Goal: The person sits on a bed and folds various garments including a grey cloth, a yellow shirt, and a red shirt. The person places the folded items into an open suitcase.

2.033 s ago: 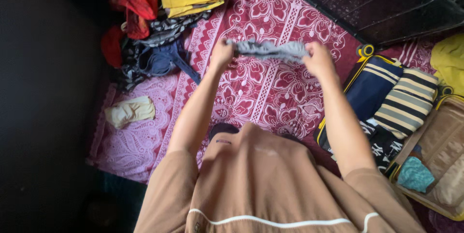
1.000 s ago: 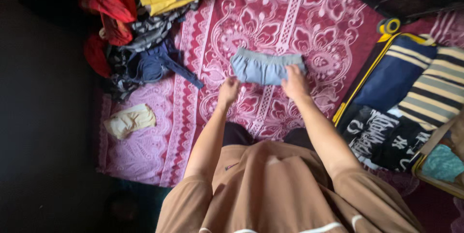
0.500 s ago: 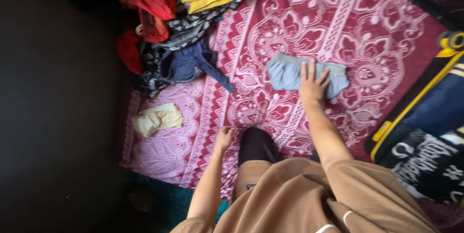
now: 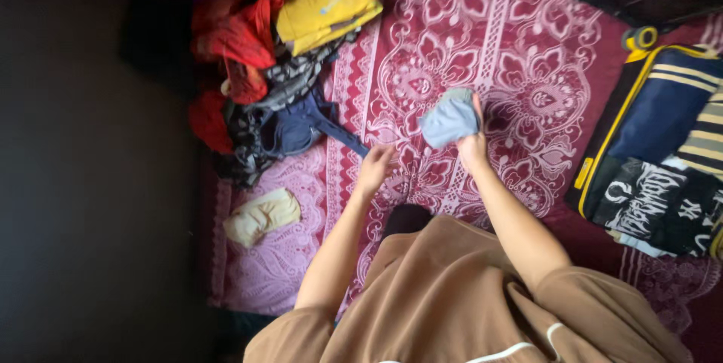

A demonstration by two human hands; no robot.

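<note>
My right hand (image 4: pixel 473 146) grips a folded light blue-grey garment (image 4: pixel 449 118) and holds it just above the maroon patterned mat (image 4: pixel 482 39). Empty, with fingers apart, my left hand (image 4: pixel 375 166) hovers low over the mat a little left of the garment, near a dark blue strap from the clothes pile (image 4: pixel 282 69). That pile of yellow, red, patterned and dark blue clothes lies at the mat's far left corner.
A small folded cream cloth (image 4: pixel 262 216) lies on the mat's left side. An open suitcase (image 4: pixel 655 152) with striped and black printed clothes stands at the right. Left of the mat the floor is dark.
The garment lay flat under both hands, then under the right alone. Now my right hand has lifted it, folded smaller, and my left hand has come forward beside it.
</note>
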